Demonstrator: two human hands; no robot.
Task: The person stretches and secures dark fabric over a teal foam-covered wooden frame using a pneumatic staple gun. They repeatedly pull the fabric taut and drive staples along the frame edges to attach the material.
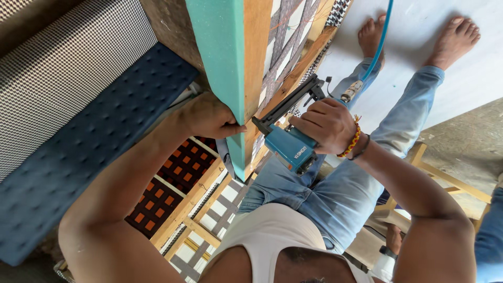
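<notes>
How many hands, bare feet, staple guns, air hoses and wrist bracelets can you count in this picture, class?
Hands: 2, left hand and right hand
Bare feet: 2
Blue staple gun: 1
Blue air hose: 1
Bracelets: 2
Total: 8

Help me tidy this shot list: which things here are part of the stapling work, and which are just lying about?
In use:
left hand pinching teal fabric
right hand gripping blue staple gun
wooden frame
blue air hose

Lying about:
dark blue cushion
checked cushion
orange-patterned frames
</notes>
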